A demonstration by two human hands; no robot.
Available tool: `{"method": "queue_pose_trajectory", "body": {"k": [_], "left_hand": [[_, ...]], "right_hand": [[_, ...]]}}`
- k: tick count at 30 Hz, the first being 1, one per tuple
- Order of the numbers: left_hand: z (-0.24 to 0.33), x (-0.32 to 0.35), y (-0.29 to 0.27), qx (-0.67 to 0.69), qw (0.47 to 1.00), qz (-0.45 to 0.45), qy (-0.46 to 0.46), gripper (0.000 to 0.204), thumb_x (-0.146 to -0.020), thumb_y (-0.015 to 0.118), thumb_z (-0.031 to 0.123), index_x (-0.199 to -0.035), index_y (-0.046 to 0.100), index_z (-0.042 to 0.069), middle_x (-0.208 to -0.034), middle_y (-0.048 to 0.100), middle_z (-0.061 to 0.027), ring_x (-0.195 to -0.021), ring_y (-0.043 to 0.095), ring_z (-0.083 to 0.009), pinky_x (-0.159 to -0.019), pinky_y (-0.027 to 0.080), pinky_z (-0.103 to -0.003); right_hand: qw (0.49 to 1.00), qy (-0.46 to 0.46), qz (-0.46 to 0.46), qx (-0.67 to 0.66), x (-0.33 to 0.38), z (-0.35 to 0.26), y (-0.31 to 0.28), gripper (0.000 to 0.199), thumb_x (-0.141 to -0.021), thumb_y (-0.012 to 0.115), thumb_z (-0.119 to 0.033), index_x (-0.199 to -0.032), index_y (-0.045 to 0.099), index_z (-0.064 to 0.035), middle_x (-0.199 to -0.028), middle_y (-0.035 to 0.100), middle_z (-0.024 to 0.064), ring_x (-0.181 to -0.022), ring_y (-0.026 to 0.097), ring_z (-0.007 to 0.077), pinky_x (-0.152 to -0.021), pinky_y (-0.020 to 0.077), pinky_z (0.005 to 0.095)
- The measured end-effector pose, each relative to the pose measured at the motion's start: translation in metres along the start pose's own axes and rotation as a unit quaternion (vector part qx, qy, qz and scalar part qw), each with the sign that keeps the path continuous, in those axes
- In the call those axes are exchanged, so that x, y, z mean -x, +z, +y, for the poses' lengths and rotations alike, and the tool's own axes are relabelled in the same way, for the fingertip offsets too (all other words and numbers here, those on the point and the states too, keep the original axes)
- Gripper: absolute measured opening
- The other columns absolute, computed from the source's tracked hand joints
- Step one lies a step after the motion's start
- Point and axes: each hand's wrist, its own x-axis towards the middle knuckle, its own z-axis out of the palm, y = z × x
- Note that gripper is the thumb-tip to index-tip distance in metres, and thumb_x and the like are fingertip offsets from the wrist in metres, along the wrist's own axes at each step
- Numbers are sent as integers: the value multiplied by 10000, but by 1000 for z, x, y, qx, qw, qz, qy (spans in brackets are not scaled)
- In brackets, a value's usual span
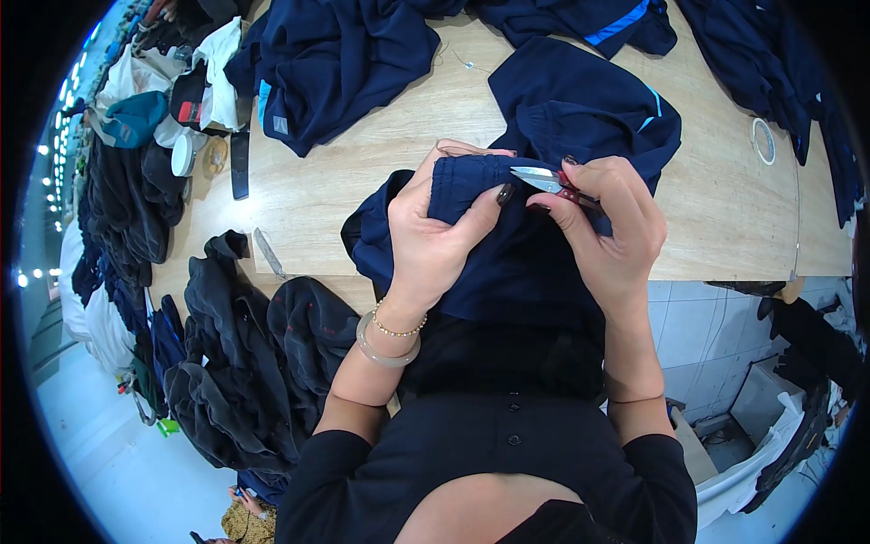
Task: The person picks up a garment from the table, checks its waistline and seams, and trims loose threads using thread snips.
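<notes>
A navy garment (535,263) with light-blue trim hangs over the near edge of the table and spreads across the tabletop. My left hand (426,236) is closed on its gathered, elastic-looking edge, thumb on top and fingers behind the cloth. In my right hand (621,213) is a pair of small scissors (544,179) with red handles, pinched between thumb and fingers. The pointed metal blades lie against the gathered edge, just right of my left thumb. Some fingers of both hands are hidden.
More navy garments (344,63) lie at the far side of the pale wooden table (725,227). Dark clothes (236,354) are heaped at the left. A white ring (764,141) rests at the right, a white round lid (183,156) at the left. Another person's hand (246,500) shows lower left.
</notes>
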Motion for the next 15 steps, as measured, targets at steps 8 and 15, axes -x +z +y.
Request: {"method": "queue_pose_trajectory", "body": {"k": [8,15], "left_hand": [[0,3,3,-2,1000,12,-3,208,-752,649,-112,-948,688,-55,-984,675,-126,-910,616,-192,-809,476,-270],[2,2,4,-18,1000,14,-6,226,-749,657,-107,-965,696,-56,-959,672,-124,-887,615,-176,-781,477,-261]], "right_hand": [[999,-40,9,17,-2,3,1,316,-653,843,-116,-857,629,-4,-701,562,76,-601,511,213,-523,417,278],[1000,4,11,-15,3,2,-1,317,-689,835,-92,-904,619,-3,-747,583,75,-634,554,184,-576,455,257]]}}
